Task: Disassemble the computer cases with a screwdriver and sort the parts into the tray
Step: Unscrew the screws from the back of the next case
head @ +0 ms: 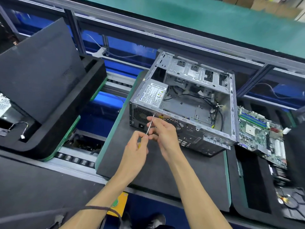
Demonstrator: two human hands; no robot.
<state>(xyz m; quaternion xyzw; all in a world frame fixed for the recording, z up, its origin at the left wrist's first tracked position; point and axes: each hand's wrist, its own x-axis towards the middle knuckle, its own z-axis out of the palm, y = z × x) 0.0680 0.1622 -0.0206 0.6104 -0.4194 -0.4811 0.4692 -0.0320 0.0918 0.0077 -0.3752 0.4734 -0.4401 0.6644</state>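
An open grey computer case (194, 104) lies on a dark mat, its rear panel toward me. A power supply (153, 95) with a white label sits in its near left corner, and black cables trail across the case floor. My left hand (135, 149) grips the yellow handle of a screwdriver (150, 125). The tip of the shaft sits on a screw at the top of the rear panel, next to the power supply's fan grille. My right hand (162, 131) pinches the metal shaft between its fingers.
A green motherboard (260, 134) leans in the black foam tray (244, 187) at the right. At the left, another foam tray (54, 123) holds a dark side panel (41, 68) and a small cable. A roller conveyor runs beneath. A yellow pedal box (118, 204) is near my feet.
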